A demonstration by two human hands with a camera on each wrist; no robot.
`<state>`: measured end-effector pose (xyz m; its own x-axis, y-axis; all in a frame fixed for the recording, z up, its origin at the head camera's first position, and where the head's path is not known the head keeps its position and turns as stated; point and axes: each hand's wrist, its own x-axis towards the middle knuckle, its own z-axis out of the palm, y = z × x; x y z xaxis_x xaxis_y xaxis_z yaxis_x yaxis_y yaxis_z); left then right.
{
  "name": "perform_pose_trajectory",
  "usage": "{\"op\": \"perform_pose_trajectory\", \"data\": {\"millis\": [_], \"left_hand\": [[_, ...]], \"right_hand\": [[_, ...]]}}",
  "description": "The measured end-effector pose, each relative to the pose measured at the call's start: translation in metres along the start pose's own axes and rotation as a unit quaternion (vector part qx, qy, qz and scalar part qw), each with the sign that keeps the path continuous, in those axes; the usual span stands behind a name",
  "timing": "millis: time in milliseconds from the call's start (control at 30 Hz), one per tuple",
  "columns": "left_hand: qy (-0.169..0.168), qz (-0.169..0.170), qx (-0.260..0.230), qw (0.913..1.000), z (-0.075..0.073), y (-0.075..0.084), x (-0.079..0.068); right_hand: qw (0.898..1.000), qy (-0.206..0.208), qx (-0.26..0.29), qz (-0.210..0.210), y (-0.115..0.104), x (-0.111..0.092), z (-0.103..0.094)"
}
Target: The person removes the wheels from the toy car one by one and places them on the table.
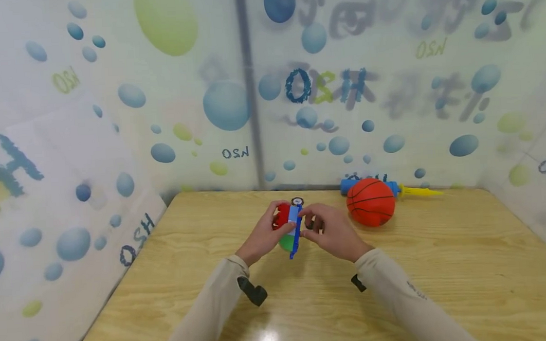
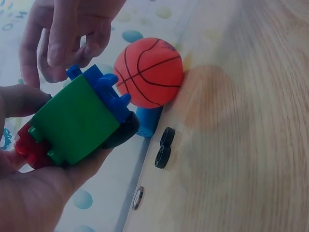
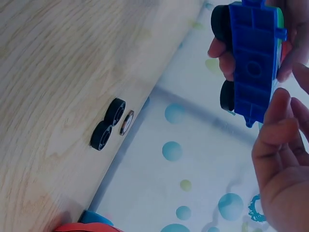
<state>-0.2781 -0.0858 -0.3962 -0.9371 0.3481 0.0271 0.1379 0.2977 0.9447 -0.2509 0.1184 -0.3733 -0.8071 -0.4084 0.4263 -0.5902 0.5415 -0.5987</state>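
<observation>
L hand (image 1: 268,233): block car (image 3: 253,63) gripped above surface (image 1: 201,220), partly covered by fingers | R hand (image 1: 333,232): fingers spread, loosely bent, nr car's blue side; contact can't be told | 2 blk wheels (image 3: 108,124): on surface | ball (image 1: 371,202): cut off in R wrist view; blue-yellow toy (image 1: 417,191) part-hidden behind

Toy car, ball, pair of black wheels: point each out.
Toy car (image 3: 253,58): right wrist view, blue underside.
Ball (image 1: 371,202): head view, middle of its red surface.
Pair of black wheels (image 3: 114,112): right wrist view, the upper wheel.
</observation>
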Motion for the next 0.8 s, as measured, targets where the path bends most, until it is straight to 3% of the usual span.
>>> {"op": "perform_pose_trajectory", "data": {"millis": [100, 300, 600, 800], "left_hand": [[-0.013, -0.008, -0.046, 0.9988, -0.001, 0.003, 0.0], [-0.041, -0.021, -0.145, 0.9884, -0.003, 0.009, -0.002], [-0.039, 0.004, -0.139, 0.9895, 0.0, 0.008, -0.002], [-0.008, -0.003, -0.164, 0.9864, 0.0, 0.005, -0.001]], "right_hand": [[1.0, 0.002, -0.006, -0.009, -0.002, 0.0, 0.002], [1.0, -0.003, -0.026, -0.015, -0.006, -0.001, 0.007], [0.997, 0.003, -0.064, -0.051, -0.012, -0.005, 0.011], [0.995, 0.005, -0.089, -0.041, -0.015, -0.008, 0.014]]}}
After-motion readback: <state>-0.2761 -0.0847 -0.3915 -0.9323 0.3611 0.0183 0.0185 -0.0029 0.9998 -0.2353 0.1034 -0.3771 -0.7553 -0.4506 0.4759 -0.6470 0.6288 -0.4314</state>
